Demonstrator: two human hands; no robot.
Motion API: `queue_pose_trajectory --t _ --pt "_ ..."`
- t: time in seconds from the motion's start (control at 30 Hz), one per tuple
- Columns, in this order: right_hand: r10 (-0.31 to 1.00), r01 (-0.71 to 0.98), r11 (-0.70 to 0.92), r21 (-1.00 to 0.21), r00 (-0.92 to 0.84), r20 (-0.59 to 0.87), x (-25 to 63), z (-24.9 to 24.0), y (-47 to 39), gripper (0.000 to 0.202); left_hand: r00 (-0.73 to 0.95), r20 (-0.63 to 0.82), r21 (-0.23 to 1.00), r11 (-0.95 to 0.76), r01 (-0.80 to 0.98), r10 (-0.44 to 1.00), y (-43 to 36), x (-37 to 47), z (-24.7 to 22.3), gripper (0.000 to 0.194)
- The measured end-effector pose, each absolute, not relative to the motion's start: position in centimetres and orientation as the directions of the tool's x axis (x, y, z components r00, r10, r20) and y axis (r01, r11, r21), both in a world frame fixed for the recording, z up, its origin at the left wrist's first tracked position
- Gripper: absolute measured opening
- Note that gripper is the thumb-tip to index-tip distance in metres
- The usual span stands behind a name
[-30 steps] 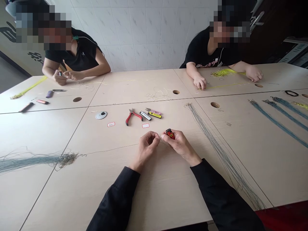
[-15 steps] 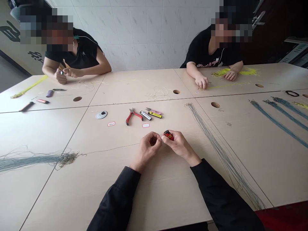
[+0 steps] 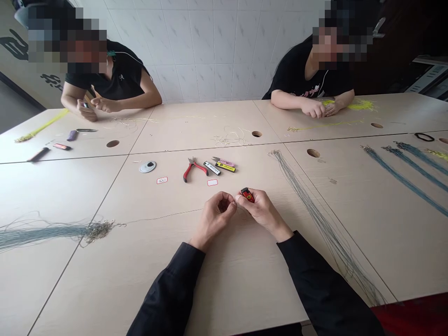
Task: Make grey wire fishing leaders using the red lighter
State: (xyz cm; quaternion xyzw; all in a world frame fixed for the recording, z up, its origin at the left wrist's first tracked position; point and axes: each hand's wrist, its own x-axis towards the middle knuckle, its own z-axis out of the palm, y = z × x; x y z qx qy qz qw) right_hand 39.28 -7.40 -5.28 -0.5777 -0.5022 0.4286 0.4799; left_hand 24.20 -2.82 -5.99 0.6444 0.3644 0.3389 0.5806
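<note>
My left hand [image 3: 220, 212] is closed in a pinch on a thin line [image 3: 164, 216], which runs left across the table to the small metal hooks [image 3: 100, 231] of a grey-blue bundle. My right hand [image 3: 261, 209] is wrapped round a red lighter [image 3: 248, 195] with a black top. Its thumb and index finger meet close to the left fingertips; whether they also pinch the line is too small to see. Beyond my hands lie red-handled pliers [image 3: 194, 169], a white lighter [image 3: 212, 168], a yellow lighter [image 3: 226, 166] and small thread snips [image 3: 224, 161].
A long bundle of grey lines [image 3: 315, 210] lies to my right, with blue-green bundles [image 3: 402, 177] farther right. A round metal disc [image 3: 147, 166] and paper labels [image 3: 162, 180] lie ahead. Two people sit opposite, handling yellow lines [image 3: 362, 104]. Round holes [image 3: 313, 153] pierce the table.
My right hand has tilted slightly, shifting the red lighter a little right. My left hand stays nearly still. The right-hand person opposite has brought one hand toward the other.
</note>
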Motion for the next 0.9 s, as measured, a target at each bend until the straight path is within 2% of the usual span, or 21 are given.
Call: queue_pose_trajectory --t 0.27,0.6,0.9 --pt "0.991 0.160 -0.045 -0.986 0.131 -0.024 39.25 -5.04 -7.40 0.029 0.495 -0.031 0.996 -0.012 0.083 0.868 -2.69 23.91 -5.88 0.017" --pt "0.994 0.153 -0.027 -0.988 0.110 -0.010 39.32 -5.30 -7.41 0.030 0.520 0.018 0.993 -0.078 0.093 0.854 -2.63 23.92 -6.36 0.019" --pt "0.995 0.154 -0.045 -0.987 0.099 -0.030 39.41 -5.22 -7.41 0.027 0.525 -0.024 0.996 -0.024 0.083 0.851 -2.61 23.96 -6.23 0.020"
